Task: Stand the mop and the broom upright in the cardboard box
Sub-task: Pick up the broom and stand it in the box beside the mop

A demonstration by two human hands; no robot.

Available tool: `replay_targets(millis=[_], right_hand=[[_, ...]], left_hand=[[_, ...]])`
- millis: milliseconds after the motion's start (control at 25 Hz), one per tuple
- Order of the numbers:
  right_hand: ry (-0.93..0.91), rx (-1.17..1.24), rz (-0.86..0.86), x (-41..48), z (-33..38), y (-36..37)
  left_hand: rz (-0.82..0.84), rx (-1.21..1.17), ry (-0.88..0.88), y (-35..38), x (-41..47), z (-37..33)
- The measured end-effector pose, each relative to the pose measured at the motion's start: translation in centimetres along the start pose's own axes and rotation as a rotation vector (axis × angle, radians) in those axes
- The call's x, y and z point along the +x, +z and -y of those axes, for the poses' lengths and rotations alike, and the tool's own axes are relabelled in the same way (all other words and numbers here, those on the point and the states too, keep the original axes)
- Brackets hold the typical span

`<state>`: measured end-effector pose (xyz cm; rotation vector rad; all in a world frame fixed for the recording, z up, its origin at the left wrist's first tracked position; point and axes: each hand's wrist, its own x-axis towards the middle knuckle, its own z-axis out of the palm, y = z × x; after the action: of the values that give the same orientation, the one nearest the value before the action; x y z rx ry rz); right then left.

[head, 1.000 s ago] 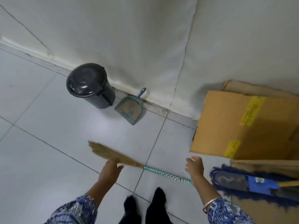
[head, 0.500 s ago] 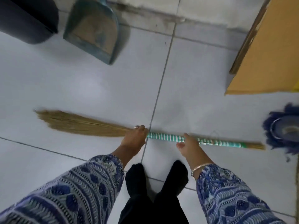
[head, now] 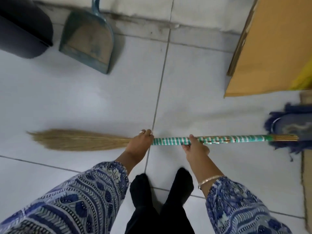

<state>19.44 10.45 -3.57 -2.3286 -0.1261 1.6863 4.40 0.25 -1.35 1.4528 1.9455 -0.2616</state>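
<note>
Both hands are wrapped round the broom (head: 168,141), left hand (head: 139,143) at the bristle neck, right hand (head: 194,146) on the taped handle, probably to tip it toward the cardboard box (head: 273,48) just beyond the right one.

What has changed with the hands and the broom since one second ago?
Both hands came down onto the broom, which lies flat on the floor: the left hand now holds where bristles meet handle, the right hand grips the green-striped handle. Broom, dustpan, mop and cardboard box kept their places.
</note>
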Motion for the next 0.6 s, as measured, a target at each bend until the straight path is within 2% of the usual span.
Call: replay_targets(millis=[40,80,160,360,440,600], right_hand=[[-0.027,-0.003,-0.033,-2.8,1.7,-0.1],[-0.074,0.011,-0.003,-6.0,3.7,-0.3],[-0.161,-0.013,0.105,-11.8,7.4,-1.1],[-0.571,-0.076,0.236,-29.8,18.6,-4.8],[-0.748,-0.124,0.238,-37.2,22.6,-7.9],[-1.029,-0.208,0.135,-49.5,29.0,-15.6]], left_hand=[[-0.008,-0.049,-0.026,-1.5,-0.9,-0.1],[0.004,-0.097,-0.026,-3.6,-1.9,-0.7],[-0.095,-0.164,-0.003,-9.4,-4.0,-1.8],[-0.317,-0.348,-0.012,-25.3,-10.3,-7.9],[-0.385,-0.427,0.012,-31.4,-13.1,-11.5],[-0.443,-0.532,0.104,-41.1,-18.9,-19.9]])
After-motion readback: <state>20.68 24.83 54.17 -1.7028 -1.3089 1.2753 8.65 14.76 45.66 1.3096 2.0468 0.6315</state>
